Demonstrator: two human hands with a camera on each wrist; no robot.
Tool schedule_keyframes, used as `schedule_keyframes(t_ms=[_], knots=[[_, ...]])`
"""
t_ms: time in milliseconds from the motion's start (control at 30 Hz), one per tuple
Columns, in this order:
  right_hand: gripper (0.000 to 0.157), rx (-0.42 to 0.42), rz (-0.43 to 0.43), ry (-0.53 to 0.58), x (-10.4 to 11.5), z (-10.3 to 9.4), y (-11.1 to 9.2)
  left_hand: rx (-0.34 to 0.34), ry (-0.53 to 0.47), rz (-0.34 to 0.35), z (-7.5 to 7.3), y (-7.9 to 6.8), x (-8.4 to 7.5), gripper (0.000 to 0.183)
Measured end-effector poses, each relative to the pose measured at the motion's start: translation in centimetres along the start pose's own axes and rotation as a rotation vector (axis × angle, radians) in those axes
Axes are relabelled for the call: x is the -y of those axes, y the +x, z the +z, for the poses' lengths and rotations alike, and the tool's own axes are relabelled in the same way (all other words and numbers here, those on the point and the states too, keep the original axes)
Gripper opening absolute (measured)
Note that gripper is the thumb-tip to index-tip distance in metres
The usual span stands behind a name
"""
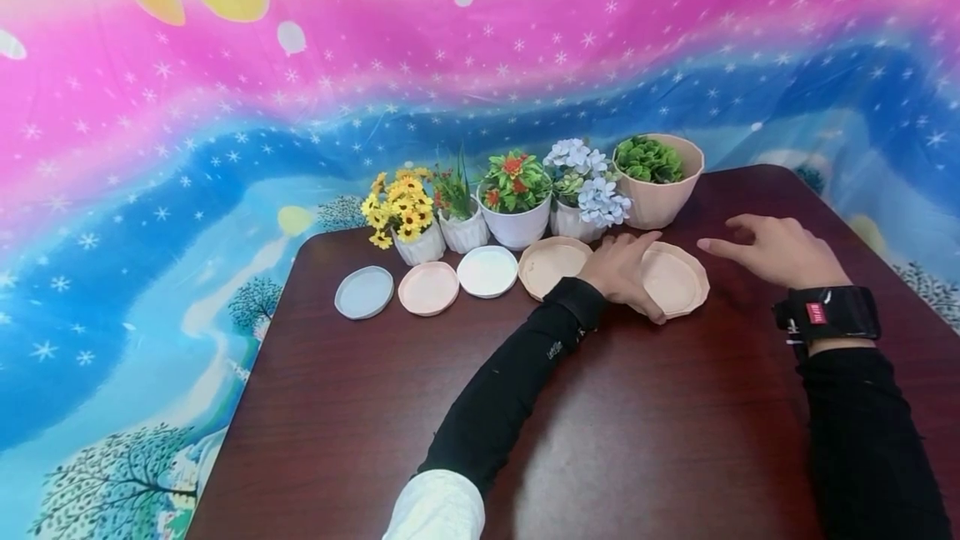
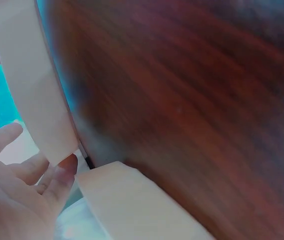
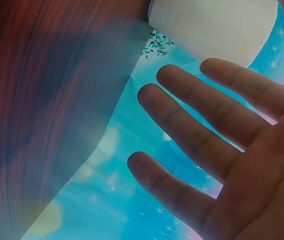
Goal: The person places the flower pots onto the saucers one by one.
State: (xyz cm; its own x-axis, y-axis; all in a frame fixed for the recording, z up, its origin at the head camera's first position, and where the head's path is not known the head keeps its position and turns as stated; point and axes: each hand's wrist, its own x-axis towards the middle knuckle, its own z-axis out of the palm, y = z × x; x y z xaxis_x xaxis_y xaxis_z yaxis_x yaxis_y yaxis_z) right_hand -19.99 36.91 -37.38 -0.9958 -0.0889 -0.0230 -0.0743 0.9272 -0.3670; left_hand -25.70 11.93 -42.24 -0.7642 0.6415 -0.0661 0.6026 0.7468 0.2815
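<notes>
At the right end of a row of saucers, my left hand (image 1: 621,273) grips the left side of a tan saucer (image 1: 673,280), its thumb by the near rim and a finger by the far rim. In the left wrist view, fingertips (image 2: 64,172) lie in the narrow gap between this saucer (image 2: 34,75) and the neighbouring tan saucer (image 2: 132,200). My right hand (image 1: 783,250) hovers to the right of the saucer, touching nothing. Its fingers (image 3: 196,140) are spread and nearly straight in the right wrist view.
Behind the saucers stand potted plants: yellow flowers (image 1: 403,205), red-flowered grass (image 1: 452,194), red blossoms (image 1: 513,177), pale blue flowers (image 1: 588,182) and a green plant in a beige pot (image 1: 660,198). Grey (image 1: 364,292), pink (image 1: 428,288) and white (image 1: 487,272) saucers sit left on the brown table (image 1: 360,423).
</notes>
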Motion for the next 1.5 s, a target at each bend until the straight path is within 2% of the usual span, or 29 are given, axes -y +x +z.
schedule_keyframes(t_ms=[500,733,1500], knots=[[0.093,-0.021,-0.006,0.004,-0.3,0.1,0.0,0.005,0.025,0.029,0.0,-0.9,-0.6,0.134],[0.092,-0.037,-0.009,0.005,-0.4,0.0,0.0,0.003,0.026,0.066,0.1,-1.1,-0.8,0.135],[0.094,-0.016,-0.010,0.001,-0.4,0.0,0.1,0.060,0.048,0.089,0.7,-2.1,-3.1,0.141]])
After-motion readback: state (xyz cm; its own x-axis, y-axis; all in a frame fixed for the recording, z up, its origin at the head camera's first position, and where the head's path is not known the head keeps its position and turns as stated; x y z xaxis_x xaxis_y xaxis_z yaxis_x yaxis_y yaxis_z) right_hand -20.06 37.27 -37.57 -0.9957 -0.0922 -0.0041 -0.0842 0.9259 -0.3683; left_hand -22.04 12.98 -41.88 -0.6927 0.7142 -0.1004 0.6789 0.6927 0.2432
